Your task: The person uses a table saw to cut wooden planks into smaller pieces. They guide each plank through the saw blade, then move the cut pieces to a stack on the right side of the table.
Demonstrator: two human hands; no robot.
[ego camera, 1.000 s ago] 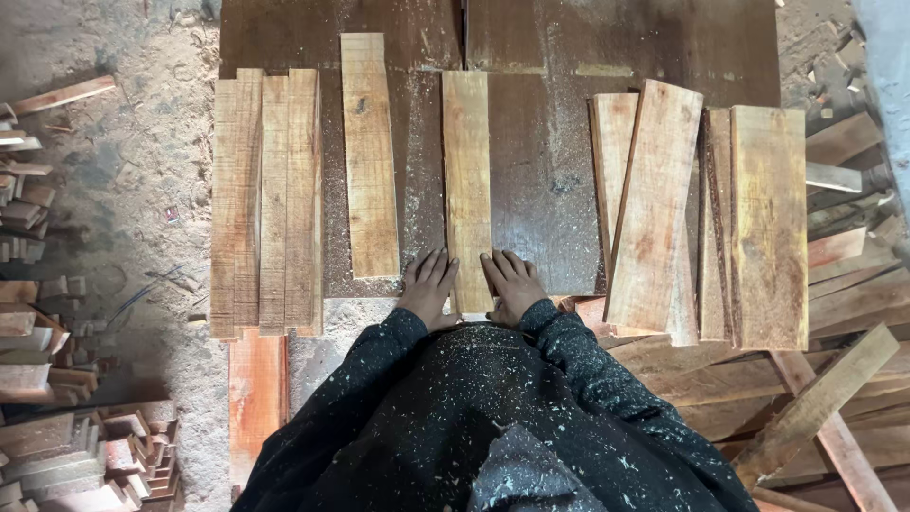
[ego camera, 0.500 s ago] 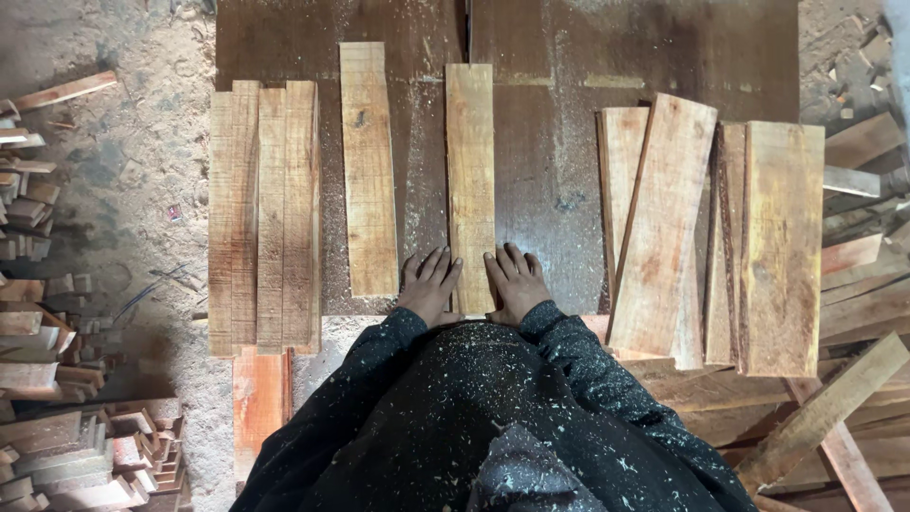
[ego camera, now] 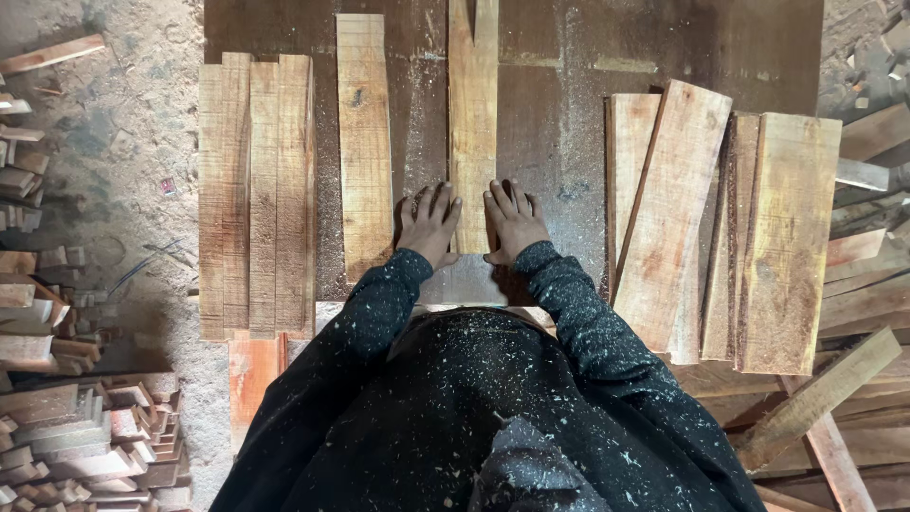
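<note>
A narrow pale wooden plank [ego camera: 473,104] lies lengthwise on the dark, sawdust-strewn work table [ego camera: 664,47], its far end split into two strips at the top edge of the view. My left hand [ego camera: 429,220] presses flat on the near end's left edge, fingers spread. My right hand [ego camera: 513,218] presses flat on its right edge. Both dark sleeves are dusted with sawdust. Another single plank [ego camera: 365,142] lies just left of my left hand.
A group of three planks [ego camera: 256,190] lies at the table's left. Overlapping wider boards [ego camera: 720,228] are stacked at the right. Offcut piles [ego camera: 66,436] sit on the floor at left, loose timber [ego camera: 834,398] at right. An orange board [ego camera: 251,379] leans below the table.
Both hands have pushed the middle plank away from me along the table; its far end now reaches the top of the view and has split in two.
</note>
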